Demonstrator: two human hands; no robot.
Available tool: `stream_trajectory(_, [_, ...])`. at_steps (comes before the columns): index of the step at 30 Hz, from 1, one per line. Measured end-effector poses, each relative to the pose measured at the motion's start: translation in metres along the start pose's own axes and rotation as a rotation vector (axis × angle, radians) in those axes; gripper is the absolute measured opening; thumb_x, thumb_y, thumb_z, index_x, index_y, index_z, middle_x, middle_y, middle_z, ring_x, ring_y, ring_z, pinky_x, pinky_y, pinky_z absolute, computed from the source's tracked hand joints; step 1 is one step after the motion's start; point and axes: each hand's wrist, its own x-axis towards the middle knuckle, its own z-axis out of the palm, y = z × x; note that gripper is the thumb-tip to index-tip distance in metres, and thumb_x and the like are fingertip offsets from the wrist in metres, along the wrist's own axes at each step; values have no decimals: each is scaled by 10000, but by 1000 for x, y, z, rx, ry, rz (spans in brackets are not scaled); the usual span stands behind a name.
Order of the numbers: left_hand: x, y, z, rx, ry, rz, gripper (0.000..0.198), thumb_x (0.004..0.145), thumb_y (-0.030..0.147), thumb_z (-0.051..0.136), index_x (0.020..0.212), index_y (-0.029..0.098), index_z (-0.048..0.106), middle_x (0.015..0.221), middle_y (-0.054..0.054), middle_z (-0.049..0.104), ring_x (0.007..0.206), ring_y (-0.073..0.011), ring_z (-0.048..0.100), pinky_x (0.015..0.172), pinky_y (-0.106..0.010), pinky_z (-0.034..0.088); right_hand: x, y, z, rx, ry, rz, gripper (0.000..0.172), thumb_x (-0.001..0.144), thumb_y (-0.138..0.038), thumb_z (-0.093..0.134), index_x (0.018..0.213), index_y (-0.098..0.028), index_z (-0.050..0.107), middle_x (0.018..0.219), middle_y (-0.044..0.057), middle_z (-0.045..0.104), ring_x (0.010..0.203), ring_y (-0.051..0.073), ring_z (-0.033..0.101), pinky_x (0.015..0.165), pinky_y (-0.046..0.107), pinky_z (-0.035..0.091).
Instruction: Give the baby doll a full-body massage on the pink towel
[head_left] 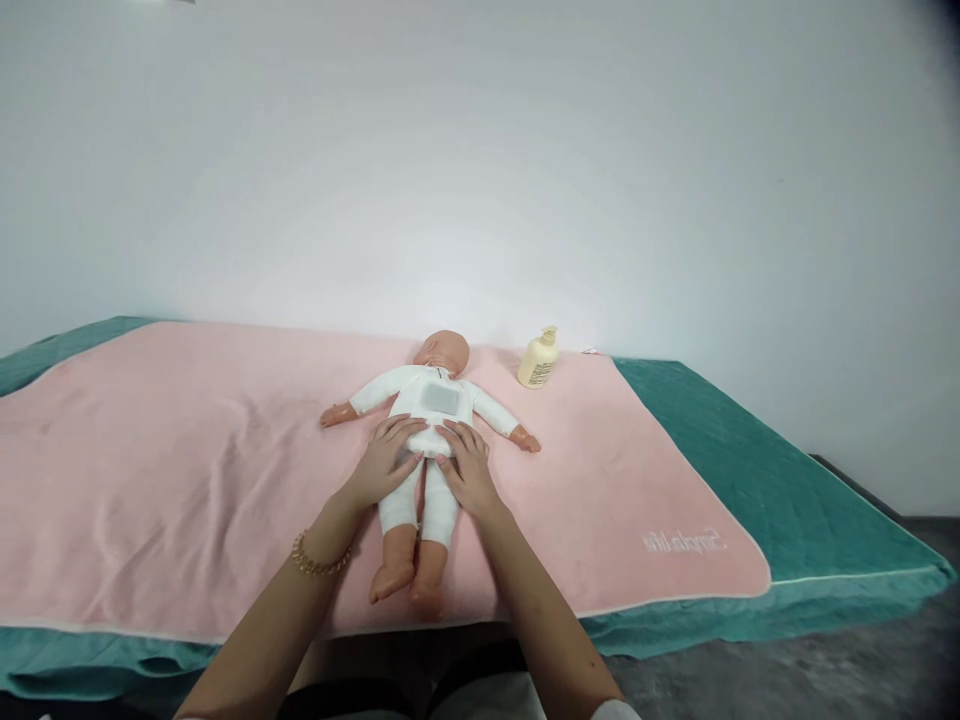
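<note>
A baby doll (431,400) in a white suit lies on its back on a pink towel (187,450), head toward the wall and feet toward me. My left hand (386,460) rests flat on the doll's left hip and belly, fingers stretched out. My right hand (466,465) lies flat on the other hip, fingers spread, thumb near the crotch of the suit. Neither hand grips anything. A gold bead bracelet (319,560) circles my left wrist.
A cream pump bottle (538,360) stands on the towel to the right of the doll's head. The towel covers a teal bed (787,500) set against a white wall (480,150). Grey floor (825,670) shows at the lower right.
</note>
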Motion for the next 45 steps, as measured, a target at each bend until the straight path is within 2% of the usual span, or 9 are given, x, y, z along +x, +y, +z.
stream_trajectory(7, [1,0,0,-9,2,8,391,909,316,494,1279,203,547,1305,-98,598,1275,-272,452,1087,-485,310,0,0,-1,0,11,-4,418,986,-441,394,1358,-281,497,1410,43,514,1338,240,373,1093,446,291])
stream_trajectory(13, [0,0,1,-48,23,-3,513,932,342,477,1424,215,412,1476,-114,441,1324,-278,401,1106,-489,273,0,-1,-2,-32,14,-16,489,988,-456,374,1450,-299,382,1533,41,369,1375,250,341,1101,461,292])
stream_trajectory(15, [0,-1,3,-69,21,-43,533,933,356,477,1443,223,398,1476,-111,443,1312,-286,406,1102,-496,276,0,-1,-1,-38,19,-15,505,988,-465,367,1465,-300,356,1541,47,353,1372,250,345,1094,461,299])
stream_trajectory(20, [1,-1,4,-133,41,-144,521,924,389,487,1419,231,446,1377,-103,540,1250,-283,442,1080,-493,321,1,-1,-1,-16,19,4,509,987,-489,354,1455,-290,373,1499,46,416,1358,247,355,1099,447,284])
stream_trajectory(29, [8,1,3,-74,65,-142,422,914,421,505,1275,217,587,1227,-93,647,1147,-270,535,1016,-480,402,5,-5,-3,5,84,51,422,984,-474,381,1314,-262,538,1300,71,594,1205,247,488,1007,427,360])
stream_trajectory(32, [20,0,5,-78,137,-154,350,936,426,456,1098,213,682,1085,-75,711,1066,-267,588,980,-481,434,12,-3,-4,29,132,51,376,986,-457,387,1218,-257,604,1189,70,657,1120,242,546,956,414,401])
stream_trajectory(37, [52,-1,4,-148,214,-212,479,962,473,346,783,207,703,821,-60,738,860,-260,665,900,-461,479,34,4,-5,195,282,78,427,999,-449,331,941,-227,692,935,74,711,918,233,619,868,396,457])
stream_trajectory(41, [80,-1,1,-184,296,-297,547,959,520,318,723,190,684,761,-66,722,771,-249,670,767,-402,507,62,15,-3,326,408,70,470,991,-494,322,941,-191,678,957,96,693,960,228,615,868,374,478])
stream_trajectory(45, [104,-6,-2,-188,241,-272,553,954,535,328,733,194,702,778,-61,734,774,-239,682,751,-366,507,89,27,1,328,356,17,458,985,-505,342,956,-200,682,990,89,690,1010,221,603,923,375,460])
